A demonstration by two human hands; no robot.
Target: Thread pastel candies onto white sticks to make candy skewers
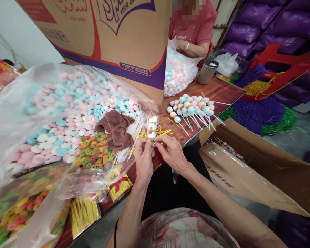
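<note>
Upright above my fingertips stands a wrapped marshmallow skewer (152, 128) in a clear wrapper. My left hand (144, 155) pinches it at its lower end. Close beside, my right hand (172, 151) is closed in a pinch at the gathered bottom of the wrapper, on what looks like a gold twist tie, mostly hidden by the fingers. Just behind lie loose gold twist ties (165, 132). White sticks (131, 132) lie left of my left hand, by a brown cloth (116, 130) and a heap of gummy rings (94, 151).
A large plastic bag of marshmallows (67, 120) spreads over the left. Behind stands a tall carton (134, 41). Unwrapped marshmallow skewers (192, 106) are piled at right, near a grey cup (208, 73). An open cardboard box (274, 162) sits lower right. Another person (196, 38) sits opposite.
</note>
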